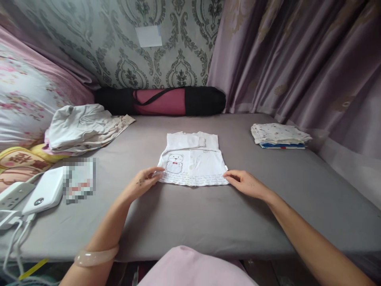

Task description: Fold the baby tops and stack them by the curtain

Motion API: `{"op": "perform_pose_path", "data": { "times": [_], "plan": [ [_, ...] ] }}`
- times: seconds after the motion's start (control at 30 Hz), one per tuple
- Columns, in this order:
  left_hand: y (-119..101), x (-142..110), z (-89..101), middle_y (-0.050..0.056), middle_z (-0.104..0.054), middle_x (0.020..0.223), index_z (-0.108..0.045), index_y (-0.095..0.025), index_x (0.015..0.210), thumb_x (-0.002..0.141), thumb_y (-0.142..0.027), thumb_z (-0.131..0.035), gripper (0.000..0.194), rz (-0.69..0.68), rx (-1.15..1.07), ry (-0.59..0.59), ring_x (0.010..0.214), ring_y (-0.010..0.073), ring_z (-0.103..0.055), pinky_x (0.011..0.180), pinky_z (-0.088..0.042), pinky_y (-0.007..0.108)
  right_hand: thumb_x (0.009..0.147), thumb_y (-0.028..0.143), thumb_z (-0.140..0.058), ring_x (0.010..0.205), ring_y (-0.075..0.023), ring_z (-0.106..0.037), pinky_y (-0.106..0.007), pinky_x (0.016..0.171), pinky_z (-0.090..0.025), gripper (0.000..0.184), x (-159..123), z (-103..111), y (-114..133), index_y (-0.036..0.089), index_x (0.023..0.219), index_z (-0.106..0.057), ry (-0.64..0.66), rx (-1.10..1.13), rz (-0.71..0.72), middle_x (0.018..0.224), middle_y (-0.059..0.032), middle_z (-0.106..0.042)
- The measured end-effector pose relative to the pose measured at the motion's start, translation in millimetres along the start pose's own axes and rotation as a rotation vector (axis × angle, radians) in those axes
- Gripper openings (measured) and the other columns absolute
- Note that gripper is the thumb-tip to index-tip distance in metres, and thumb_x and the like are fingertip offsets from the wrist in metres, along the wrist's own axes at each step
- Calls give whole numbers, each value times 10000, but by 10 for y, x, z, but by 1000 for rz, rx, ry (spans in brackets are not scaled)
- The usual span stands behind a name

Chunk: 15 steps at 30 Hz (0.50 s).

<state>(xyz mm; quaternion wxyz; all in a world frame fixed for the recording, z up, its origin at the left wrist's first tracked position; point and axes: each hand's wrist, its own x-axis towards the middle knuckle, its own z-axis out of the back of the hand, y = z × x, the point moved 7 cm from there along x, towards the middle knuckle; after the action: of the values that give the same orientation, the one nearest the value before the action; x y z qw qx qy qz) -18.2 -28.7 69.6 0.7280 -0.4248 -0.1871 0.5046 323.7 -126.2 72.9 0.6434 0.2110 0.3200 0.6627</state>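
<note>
- My left hand (145, 182) and right hand (242, 182) each pinch a bottom corner of the white shirt (205, 165).
- It lies flat on the grey sheet (190, 218), a sleeve folded across its top, bear drawing at left, print along the hem.
- Left: white power bank (47, 188), rumpled pale cloth (77, 129).
- Right: folded stack (279, 135).
- Beyond: black-and-red bag (166, 101).

Ahead of you stands a pale wall (116, 35) with a dark scroll pattern and a white paper (149, 36) on it. To your right, a mauve curtain (268, 51) hangs in deep, glossy folds. A smooth grey sheet (190, 222) spreads before you up to the wall, under soft light.
</note>
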Motion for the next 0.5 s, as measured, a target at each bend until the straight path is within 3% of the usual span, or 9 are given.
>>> {"op": "perform_pose_path", "data": {
  "times": [0.1, 0.17, 0.37, 0.5],
  "plan": [
    [-68, -57, -13, -3, -569, 764, -635, -189, 1153, 776, -368, -543, 427, -80, 52, 62, 624, 127, -487, 597, -437, 239, 834, 238, -475, 734, -161, -593, -283, 710, -489, 406, -67, -10, 61, 245, 1216, -612, 75, -85, 104, 954, -44, -647],
    [-108, -79, -26, 21, -588, 899, -595, -203, 1195, 764, -270, -487, 449, -166, 139, 61, 673, 130, -507, 646, -459, 246, 820, 176, -454, 766, -163, -597, -282, 739, -492, 467, -92, -5, 94, 258, 1264, -577, 73, -143, 164, 966, -49, -629],
    [-54, 19, -16, 48, -545, 949, -608, -218, 1136, 787, -158, -422, 400, -382, 473, -122, 819, 180, -539, 777, -471, 300, 858, 142, -400, 971, -200, -599, -312, 842, -484, 403, -30, 60, 135, 300, 1149, -631, -177, -337, 225, 1044, -60, -619],
    [-79, 90, 77, 70, -541, 1056, -639, -232, 1098, 848, -180, -440, 324, -512, 534, -231, 969, 206, -549, 914, -448, 354, 889, 186, -426, 949, -197, -604, -301, 831, -491, 318, 58, 138, 166, 288, 1054, -679, -344, -379, 243, 1001, -71, -611]
  ]
}}
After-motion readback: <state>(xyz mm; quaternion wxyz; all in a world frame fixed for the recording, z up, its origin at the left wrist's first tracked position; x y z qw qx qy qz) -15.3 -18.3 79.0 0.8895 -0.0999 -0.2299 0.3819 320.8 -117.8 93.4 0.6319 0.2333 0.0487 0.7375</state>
